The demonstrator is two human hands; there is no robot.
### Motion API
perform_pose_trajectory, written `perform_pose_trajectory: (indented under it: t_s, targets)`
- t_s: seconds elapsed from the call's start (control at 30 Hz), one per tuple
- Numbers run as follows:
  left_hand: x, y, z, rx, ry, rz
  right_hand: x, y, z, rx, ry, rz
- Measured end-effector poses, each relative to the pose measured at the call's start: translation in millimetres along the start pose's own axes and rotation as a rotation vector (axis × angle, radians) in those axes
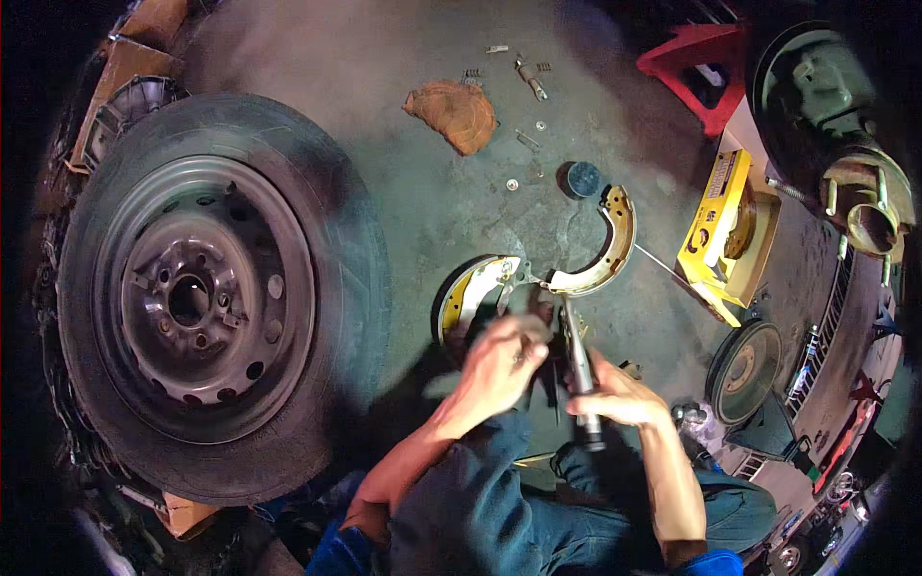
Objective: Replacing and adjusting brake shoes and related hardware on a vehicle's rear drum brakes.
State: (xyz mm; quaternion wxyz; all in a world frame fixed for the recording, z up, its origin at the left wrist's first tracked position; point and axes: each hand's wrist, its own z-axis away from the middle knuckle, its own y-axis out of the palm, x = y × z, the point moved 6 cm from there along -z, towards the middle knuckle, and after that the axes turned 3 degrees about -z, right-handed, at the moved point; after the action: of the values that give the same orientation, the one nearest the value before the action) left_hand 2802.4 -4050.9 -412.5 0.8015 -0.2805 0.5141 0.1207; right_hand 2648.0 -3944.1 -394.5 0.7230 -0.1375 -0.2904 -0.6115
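My left hand [495, 370] is closed at the near end of the left brake shoe [473, 290], its fingertips around a small dark object that is blurred. My right hand [624, 403] grips a long metal hand tool [581, 365] with a dark end, held upright in the picture just below the lower tip of the right curved brake shoe [617, 240]. The two shoes lie on the floor, with metal linkage pieces [523, 280] between their tips. A thin rod [658, 263] lies beside the right shoe.
A large wheel [144, 403] fills the left. Loose springs and small parts [533, 82], an orange rag [449, 115] and a dark can [583, 180] lie above. At right are a red stand [663, 67], hub assembly [816, 86], open yellow box [711, 221] and drum [725, 384].
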Motion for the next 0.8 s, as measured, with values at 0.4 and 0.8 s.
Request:
perform_pose_trajectory:
  t_s: [0.4,0.8]
  targets:
    - [65.9,-57.3,-32.2,-0.286,-0.113,-0.868,-46.3,28.5,36.2,0.104,-0.052,-0.416]
    - [35.4,-61.5,-48.9,-0.324,0.187,-0.76,-14.3,43.7,-2.2,0.053,-0.039,0.13]
